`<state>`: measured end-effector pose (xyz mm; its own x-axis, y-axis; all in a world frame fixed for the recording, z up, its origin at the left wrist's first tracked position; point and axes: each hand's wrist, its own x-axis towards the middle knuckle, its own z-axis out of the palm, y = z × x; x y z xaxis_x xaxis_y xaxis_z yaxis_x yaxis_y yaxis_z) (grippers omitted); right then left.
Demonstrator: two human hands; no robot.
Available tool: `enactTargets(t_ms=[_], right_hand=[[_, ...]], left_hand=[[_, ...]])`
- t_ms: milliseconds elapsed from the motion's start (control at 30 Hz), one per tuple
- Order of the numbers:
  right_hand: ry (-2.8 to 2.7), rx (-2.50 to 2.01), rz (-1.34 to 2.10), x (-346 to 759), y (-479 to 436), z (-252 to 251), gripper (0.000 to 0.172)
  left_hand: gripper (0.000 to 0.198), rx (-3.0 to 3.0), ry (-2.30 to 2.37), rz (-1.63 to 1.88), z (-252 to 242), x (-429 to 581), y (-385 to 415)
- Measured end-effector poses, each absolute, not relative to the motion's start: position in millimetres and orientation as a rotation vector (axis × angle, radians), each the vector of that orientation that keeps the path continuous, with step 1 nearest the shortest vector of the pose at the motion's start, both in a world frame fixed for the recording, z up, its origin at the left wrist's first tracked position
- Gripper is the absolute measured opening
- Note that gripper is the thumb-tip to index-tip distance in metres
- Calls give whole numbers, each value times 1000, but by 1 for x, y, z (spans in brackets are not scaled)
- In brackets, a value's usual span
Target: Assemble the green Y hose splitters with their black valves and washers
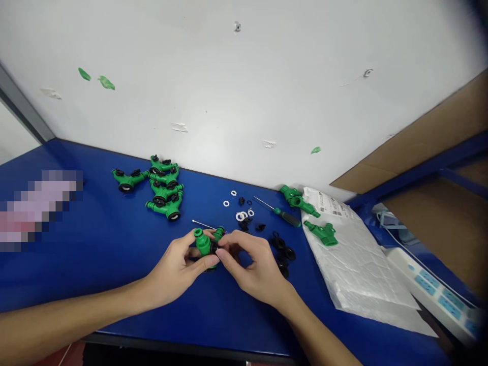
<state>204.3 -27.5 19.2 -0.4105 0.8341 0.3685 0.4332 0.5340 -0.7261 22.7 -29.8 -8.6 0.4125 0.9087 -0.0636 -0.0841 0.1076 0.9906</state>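
My left hand is closed around a green plastic Y-shaped hose splitter, holding it above the blue table. With thumb and fingertips my right hand pinches a small black knob at the splitter's side; fingers partly cover it. Behind the hands lies a thin metal rod, its far end hidden. Small black parts and white ring washers are scattered just beyond my right hand. A screwdriver with a green and black handle rests farther right.
Several splitters with black knobs stand grouped at the back left. Black round caps lie right of my right hand. Green splitter bodies without knobs sit on and beside a white padded bag. A power strip lies at the right edge.
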Motion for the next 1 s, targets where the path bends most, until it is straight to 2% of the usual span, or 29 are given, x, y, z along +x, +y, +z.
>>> enactTargets(t_ms=[200,267,367,433,500,567,700,867,1000], right_hand=[[-2049,-1060,772,210,-21,30,24],[-2022,-1160,623,230,-10,36,25],[-1933,-1486,72,280,12,37,18],[-1997,-1805,-162,313,26,31,21],[-2142,-2067,-175,336,37,20,26],[-2163,-2123,-172,347,43,8,28],[-2143,-2113,-175,347,47,-1,25],[-2130,-1925,-176,320,37,17,17],[-2406,-1422,209,270,16,22,16]], left_hand=[[33,1186,729,902,-9,22,-31],[28,1107,697,899,-8,21,-31],[27,1025,719,886,-5,21,-30],[28,1023,738,901,-3,20,-28],[28,1022,754,920,-2,19,-25],[28,1006,761,926,-2,17,-22],[24,987,730,918,-1,14,-19],[20,1021,701,988,3,11,-15],[25,1036,727,1037,5,10,-10]])
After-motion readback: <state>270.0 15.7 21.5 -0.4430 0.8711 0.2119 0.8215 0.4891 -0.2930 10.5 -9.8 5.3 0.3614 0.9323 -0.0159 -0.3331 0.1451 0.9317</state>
